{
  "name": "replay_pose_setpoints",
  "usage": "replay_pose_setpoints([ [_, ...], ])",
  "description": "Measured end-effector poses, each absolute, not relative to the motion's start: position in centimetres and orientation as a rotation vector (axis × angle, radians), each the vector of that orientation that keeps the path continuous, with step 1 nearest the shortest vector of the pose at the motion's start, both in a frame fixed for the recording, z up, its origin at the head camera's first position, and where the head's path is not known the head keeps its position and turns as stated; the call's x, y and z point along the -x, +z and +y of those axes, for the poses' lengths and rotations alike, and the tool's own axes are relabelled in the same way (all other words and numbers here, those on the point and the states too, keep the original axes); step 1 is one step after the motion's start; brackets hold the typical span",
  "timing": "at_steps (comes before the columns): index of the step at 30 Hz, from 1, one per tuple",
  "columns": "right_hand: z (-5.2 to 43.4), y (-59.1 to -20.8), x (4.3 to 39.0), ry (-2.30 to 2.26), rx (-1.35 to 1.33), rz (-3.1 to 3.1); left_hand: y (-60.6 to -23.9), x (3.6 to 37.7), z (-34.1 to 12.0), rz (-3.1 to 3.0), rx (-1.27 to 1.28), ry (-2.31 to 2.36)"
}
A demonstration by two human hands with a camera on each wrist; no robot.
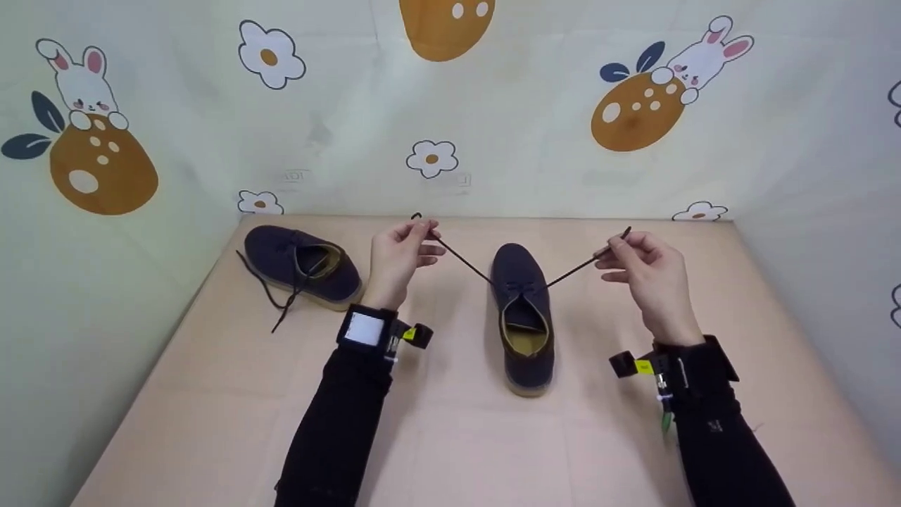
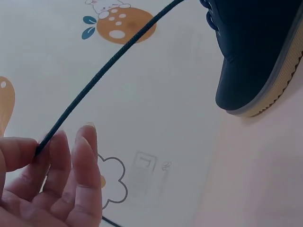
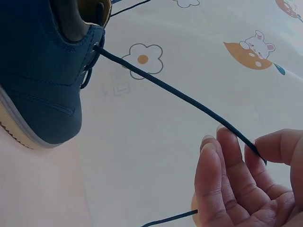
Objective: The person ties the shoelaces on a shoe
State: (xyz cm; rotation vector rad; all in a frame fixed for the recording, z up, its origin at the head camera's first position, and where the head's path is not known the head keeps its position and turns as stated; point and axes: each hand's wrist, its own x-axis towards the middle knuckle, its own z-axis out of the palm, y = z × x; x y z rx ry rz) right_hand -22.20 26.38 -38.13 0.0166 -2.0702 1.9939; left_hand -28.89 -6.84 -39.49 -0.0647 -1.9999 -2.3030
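Note:
A dark navy lace-up shoe (image 1: 519, 264) sits upright on the table, its toe pointing away from me and its opening toward me. My left hand (image 1: 398, 262) pinches one end of its shoelace (image 1: 464, 258) between thumb and index finger, up and to the left of the shoe. On the other side my right hand (image 1: 656, 282) pinches the other lace end (image 3: 184, 98) in the same way. Both lace lengths run straight and taut from the top eyelets, forming a V. In the left wrist view, the lace (image 2: 90, 85) passes into the fingertips and a loose tail shows below them.
A matching shoe (image 1: 271, 246) lies at the back left, near my left wrist, with its untied laces (image 1: 264, 285) trailing on the table. The pale pink tabletop (image 1: 479, 451) meets a printed curtain (image 1: 352, 127) behind and at both sides.

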Motion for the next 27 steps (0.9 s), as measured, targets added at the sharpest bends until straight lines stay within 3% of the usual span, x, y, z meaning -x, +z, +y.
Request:
replay_pose_setpoints([
  [10, 27.6, -36.2, 20.9, 1.812, 0.011, -2.078, -36.1, 32.9, -2.3, -2.376, 0.186, -2.081],
  [19, 27.7, -36.2, 21.1, 1.741, -0.011, -2.145, -33.3, 33.4, 6.1, -2.707, 0.627, -1.909],
  [24, 28.1, -36.6, 21.3, 1.668, -0.031, -2.239, -33.3, 32.3, 5.0, -2.894, 0.713, -1.553],
  [27, 28.5, -36.8, 21.5, 1.627, -0.04, -2.3, -34.0, 31.7, 2.4, -2.837, 0.657, -1.586],
])
